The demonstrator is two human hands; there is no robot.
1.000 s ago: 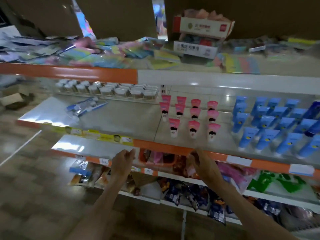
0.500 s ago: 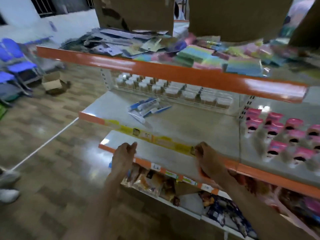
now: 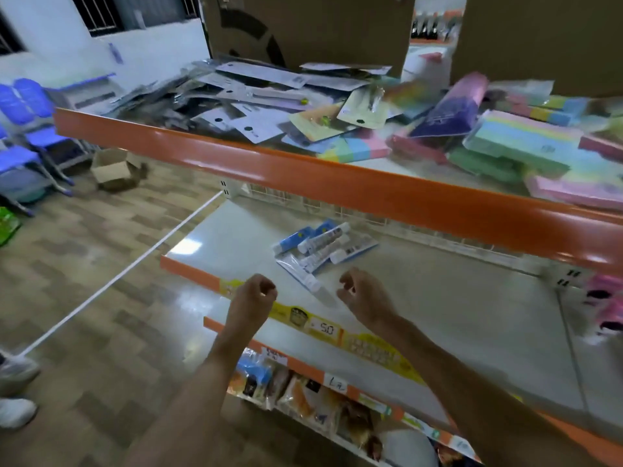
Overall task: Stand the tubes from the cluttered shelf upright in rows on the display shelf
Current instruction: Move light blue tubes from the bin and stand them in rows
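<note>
A small heap of blue-and-white tubes (image 3: 320,246) lies flat on the grey middle shelf (image 3: 455,308), a little beyond both hands. My left hand (image 3: 253,294) hovers over the shelf's front edge with fingers curled in and nothing in it. My right hand (image 3: 362,293) is just right of the heap's nearest tube, fingers loosely bent and apart, holding nothing. At the far right edge stand pink tubes (image 3: 605,303) upright on the neighbouring shelf section.
The orange-edged top shelf (image 3: 303,170) overhangs the tubes and carries a jumble of carded packets and pastel sponge packs. A white wire fence (image 3: 337,203) runs along the shelf back. Snack bags (image 3: 303,396) fill the lower shelf. Blue chairs and a cardboard box (image 3: 113,170) stand on the floor at left.
The view has swung left from the upright pink and blue tubes to the lying heap. Both hands have risen from below the shelf edge to just in front of the heap.
</note>
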